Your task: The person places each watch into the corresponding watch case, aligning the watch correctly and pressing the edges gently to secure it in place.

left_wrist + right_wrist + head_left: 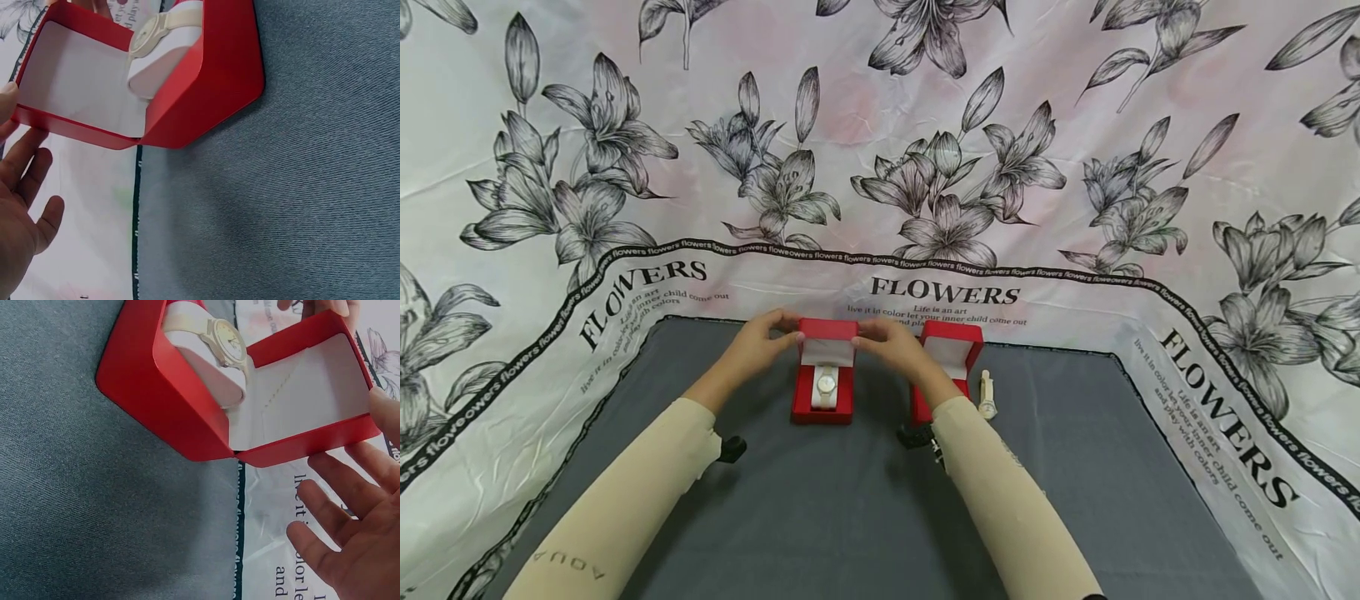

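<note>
A red watch box stands open on the grey cloth with its lid raised. Inside, a white-strapped wristwatch is wrapped around a white cushion. My left hand pinches the lid's left side, thumb at its rim and fingers behind. On the opposite side my right hand pinches the lid in the same way. Both wrist views show the lid's white lining and the thumbs at its edge.
Just right of the hands stands a second red box, its lid raised, partly hidden by my right forearm. Beside it a pale-strapped wristwatch lies on the grey cloth. A flower-printed sheet borders the cloth behind.
</note>
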Motion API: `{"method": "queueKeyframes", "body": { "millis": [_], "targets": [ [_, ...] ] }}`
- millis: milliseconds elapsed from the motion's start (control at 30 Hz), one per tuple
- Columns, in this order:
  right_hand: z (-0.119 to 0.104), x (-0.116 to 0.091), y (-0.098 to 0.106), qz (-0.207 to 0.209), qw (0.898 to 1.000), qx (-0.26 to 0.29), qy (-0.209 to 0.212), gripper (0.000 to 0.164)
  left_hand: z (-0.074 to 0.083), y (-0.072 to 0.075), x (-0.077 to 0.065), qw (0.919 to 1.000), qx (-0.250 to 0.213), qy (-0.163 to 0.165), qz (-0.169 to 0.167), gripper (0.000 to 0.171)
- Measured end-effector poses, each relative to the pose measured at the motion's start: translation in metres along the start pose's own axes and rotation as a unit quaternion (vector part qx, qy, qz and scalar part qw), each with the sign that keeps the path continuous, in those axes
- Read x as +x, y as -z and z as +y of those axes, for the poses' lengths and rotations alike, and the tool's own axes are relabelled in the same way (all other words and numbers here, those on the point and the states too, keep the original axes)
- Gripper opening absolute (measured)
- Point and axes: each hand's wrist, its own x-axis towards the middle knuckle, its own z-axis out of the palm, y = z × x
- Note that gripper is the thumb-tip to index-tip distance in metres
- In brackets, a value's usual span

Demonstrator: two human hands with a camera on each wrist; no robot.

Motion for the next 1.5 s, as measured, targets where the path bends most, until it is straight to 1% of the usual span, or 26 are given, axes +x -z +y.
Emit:
{"method": "queueKeyframes", "body": {
  "millis": [233, 467, 567, 733, 800, 933, 1100, 1267, 1500],
  "targets": [
    [-0.002, -0.003, 0.001, -0.011, 1.000, -0.005, 0.003, 0.055, 0.000, 0.000, -0.005, 0.9999, -0.014, 0.003, 0.004, 0.042],
    [-0.001, -0.008, 0.001, -0.016, 0.999, -0.019, 0.026, 0.056, -0.001, -0.003, -0.009, 0.9995, -0.025, 0.018, 0.007, 0.042],
    [0.001, -0.010, 0.000, -0.017, 0.999, -0.015, 0.034, 0.056, -0.001, -0.004, -0.013, 0.9995, -0.023, 0.021, 0.006, 0.042],
    [0.004, -0.014, -0.003, -0.024, 0.999, 0.002, 0.029, 0.054, -0.002, -0.006, -0.018, 0.9996, -0.015, 0.024, 0.004, 0.046],
    [0.003, -0.016, -0.004, -0.019, 1.000, 0.004, 0.024, 0.054, -0.002, -0.007, -0.020, 0.9996, -0.016, 0.023, 0.007, 0.046],
    [0.003, -0.017, -0.005, -0.005, 1.000, -0.007, 0.015, 0.053, -0.002, -0.007, -0.022, 0.9994, -0.021, 0.022, 0.013, 0.045],
    [0.001, -0.019, -0.005, -0.003, 1.000, -0.008, 0.008, 0.054, -0.002, -0.006, -0.022, 0.9995, -0.015, 0.025, 0.014, 0.045],
    [0.002, -0.021, -0.007, -0.005, 1.000, 0.013, 0.003, 0.052, -0.001, -0.005, -0.025, 0.9991, -0.017, 0.036, 0.010, 0.046],
    [0.008, -0.021, -0.011, 0.006, 1.000, 0.022, 0.003, 0.050, -0.003, -0.008, -0.028, 0.9981, -0.015, 0.060, 0.001, 0.052]
  ]
}}
